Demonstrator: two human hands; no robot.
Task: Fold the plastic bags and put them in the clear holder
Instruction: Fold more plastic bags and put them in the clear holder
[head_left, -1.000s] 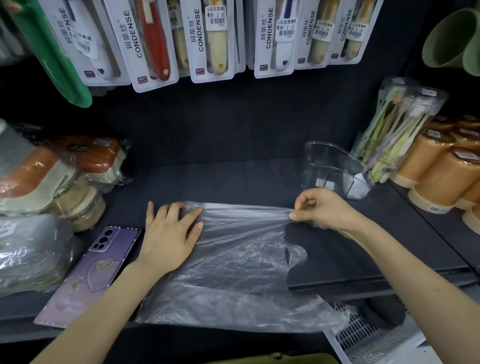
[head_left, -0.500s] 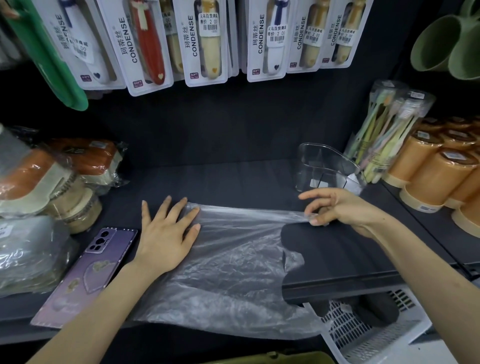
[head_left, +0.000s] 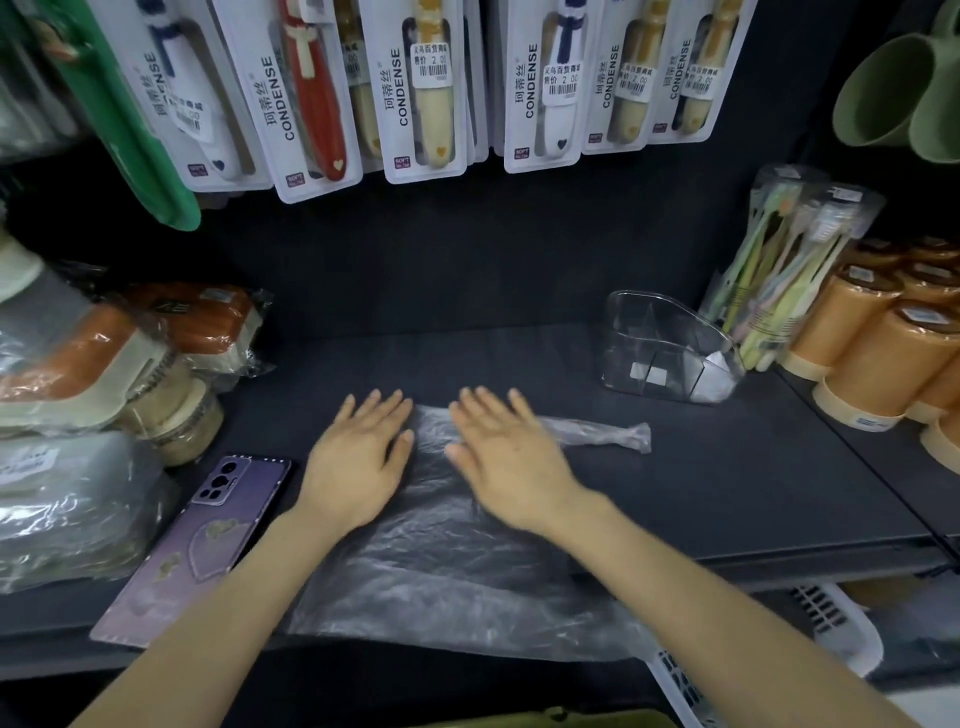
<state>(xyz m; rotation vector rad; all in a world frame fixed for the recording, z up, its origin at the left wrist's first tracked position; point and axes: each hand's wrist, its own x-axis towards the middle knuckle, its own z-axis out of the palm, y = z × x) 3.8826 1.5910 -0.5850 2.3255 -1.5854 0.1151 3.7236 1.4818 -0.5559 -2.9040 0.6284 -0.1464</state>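
Two flat palms, left hand (head_left: 358, 462) and right hand (head_left: 511, 457), fingers straight, press the plastic bag (head_left: 457, 571); smoothing step, next fold, then clear holder (head_left: 670, 353).

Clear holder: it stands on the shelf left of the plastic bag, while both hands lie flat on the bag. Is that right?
Not quite. The head view shows the clear holder standing right of the plastic bag, not left. The left hand and right hand do lie flat on the bag.

Right hand (head_left: 511, 462) dropped its grip, now flat on the seemingly folded bag (head_left: 467, 582).
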